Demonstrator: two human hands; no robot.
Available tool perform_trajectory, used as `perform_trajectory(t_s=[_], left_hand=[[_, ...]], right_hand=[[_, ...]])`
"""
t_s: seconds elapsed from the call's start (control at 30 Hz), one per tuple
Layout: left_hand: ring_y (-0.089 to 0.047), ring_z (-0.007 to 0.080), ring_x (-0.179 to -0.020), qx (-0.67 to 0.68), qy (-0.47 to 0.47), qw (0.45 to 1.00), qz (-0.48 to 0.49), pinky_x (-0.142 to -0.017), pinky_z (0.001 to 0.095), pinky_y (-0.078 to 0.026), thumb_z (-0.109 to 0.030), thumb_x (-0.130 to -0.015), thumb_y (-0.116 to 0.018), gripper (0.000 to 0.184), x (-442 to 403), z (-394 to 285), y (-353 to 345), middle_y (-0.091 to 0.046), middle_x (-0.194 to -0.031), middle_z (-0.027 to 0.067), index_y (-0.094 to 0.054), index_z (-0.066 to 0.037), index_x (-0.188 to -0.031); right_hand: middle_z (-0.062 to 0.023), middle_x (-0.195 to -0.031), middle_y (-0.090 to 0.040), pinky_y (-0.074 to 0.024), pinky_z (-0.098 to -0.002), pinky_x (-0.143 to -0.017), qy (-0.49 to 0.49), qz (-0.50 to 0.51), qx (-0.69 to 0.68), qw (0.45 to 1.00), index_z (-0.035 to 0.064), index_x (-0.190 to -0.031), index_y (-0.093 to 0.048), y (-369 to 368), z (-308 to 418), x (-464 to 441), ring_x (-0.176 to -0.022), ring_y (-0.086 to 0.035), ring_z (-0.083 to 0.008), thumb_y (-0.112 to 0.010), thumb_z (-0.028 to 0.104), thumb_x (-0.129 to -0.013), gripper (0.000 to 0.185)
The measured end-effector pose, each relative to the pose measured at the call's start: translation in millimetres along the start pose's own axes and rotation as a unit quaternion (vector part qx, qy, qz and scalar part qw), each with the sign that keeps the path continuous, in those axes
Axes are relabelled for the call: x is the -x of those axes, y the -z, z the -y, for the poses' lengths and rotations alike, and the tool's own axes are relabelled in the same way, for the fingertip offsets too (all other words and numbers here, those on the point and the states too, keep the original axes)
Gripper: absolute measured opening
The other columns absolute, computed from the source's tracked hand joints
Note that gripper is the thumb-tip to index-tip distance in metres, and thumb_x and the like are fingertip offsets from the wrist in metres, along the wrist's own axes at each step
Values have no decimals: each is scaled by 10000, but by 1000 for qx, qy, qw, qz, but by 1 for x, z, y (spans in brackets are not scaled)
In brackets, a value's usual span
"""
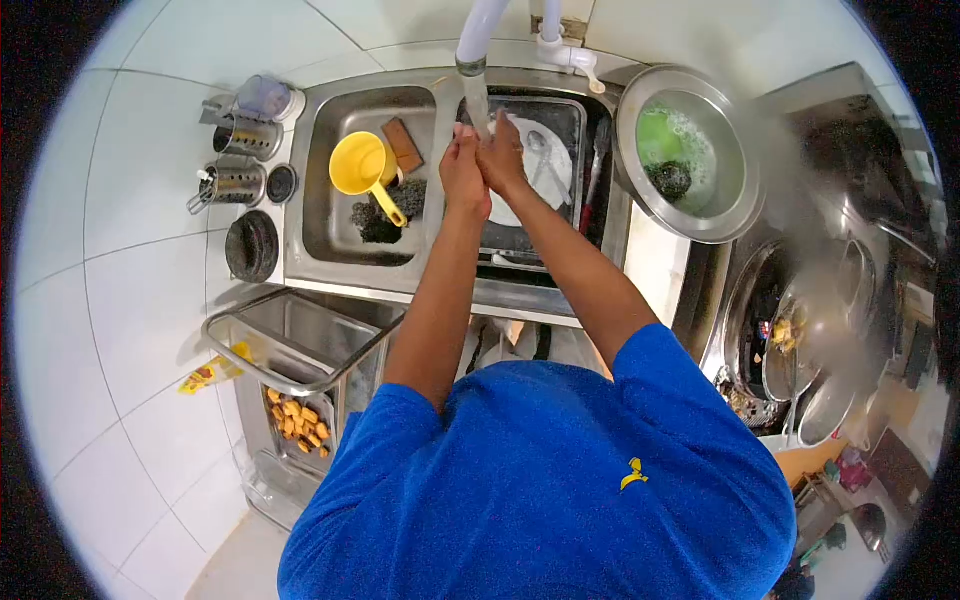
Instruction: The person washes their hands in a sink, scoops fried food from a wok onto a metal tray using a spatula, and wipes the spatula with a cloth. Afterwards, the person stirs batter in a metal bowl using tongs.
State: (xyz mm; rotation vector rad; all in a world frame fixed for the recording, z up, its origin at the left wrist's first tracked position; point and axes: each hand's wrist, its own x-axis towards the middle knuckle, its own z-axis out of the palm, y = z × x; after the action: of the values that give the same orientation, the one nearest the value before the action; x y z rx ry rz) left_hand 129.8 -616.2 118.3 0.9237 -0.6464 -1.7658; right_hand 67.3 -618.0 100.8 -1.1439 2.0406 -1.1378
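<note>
My left hand [463, 172] and my right hand [505, 160] are pressed together over the right sink basin [468, 265]. Water runs onto them from the white tap [480, 38]. Both hands look closed, their fingers curled against each other; whether anything lies between them is hidden. Below and to the right of them, a white plate [560, 180] with spoons [541, 150] on it rests on a dark rectangular tray [577, 120]. A dark-handled utensil [597, 165] lies along the basin's right side.
The left basin [318, 180] holds a yellow mug [357, 163], a brown block [403, 145] and dark scouring mesh [378, 222]. A metal bowl [733, 130] of green soapy water stands right of the sink. Cutlery holders [240, 183] line the left wall; pans [825, 410] sit at far right.
</note>
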Motion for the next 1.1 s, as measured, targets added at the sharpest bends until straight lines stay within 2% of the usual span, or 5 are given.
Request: perform_trajectory(t_s=[0.33,0.63,0.87,1.0,1.1], left_hand=[[-508,230,-966,25,69,997,1,-840,329,-415,-235,-898,-381,313,1,11,-2,-492,-1104,134,-435,4,-1093],[-475,229,-1020,73,151,986,-25,-915,342,-334,-277,-870,-347,377,0,-6,-25,-505,-1105,113,-446,-30,-1136],[-521,222,-772,20,171,984,46,-709,370,-426,-316,-838,-369,280,-43,15,18,-540,-833,78,-515,-77,-854],[-528,241,-819,101,180,974,98,-724,371,-434,-286,-847,-327,299,-26,26,8,-532,-896,109,-488,-45,-923],[-468,291,-1026,253,261,931,-33,-855,376,-397,-283,-869,-279,463,-42,64,11,-423,-1169,190,-305,59,-1180]], right_hand=[[-279,-1151,-400,-272,-433,-947,-53,-39,-4,998,-99,-1227,-256,11,-7,-1,-1103,-360,-378,-666,525,-574,992],[-284,-1189,-380,-289,-437,-941,-6,-82,-157,984,-52,-1051,-470,-67,-22,-2,-1107,-375,-417,-381,287,-826,416],[-236,-1289,-302,-251,-308,-980,-161,152,-299,928,-43,-1263,-273,-17,-19,3,-1206,-298,-298,-235,393,-893,573],[-199,-1106,-493,-321,-417,-892,66,246,153,955,34,-1020,-535,28,1,-14,-1032,-424,-396,-367,297,-827,367],[-120,-954,-551,-375,-410,-803,193,-70,247,947,61,-880,-596,83,-3,-31,-908,-490,-305,-496,158,-721,211]])
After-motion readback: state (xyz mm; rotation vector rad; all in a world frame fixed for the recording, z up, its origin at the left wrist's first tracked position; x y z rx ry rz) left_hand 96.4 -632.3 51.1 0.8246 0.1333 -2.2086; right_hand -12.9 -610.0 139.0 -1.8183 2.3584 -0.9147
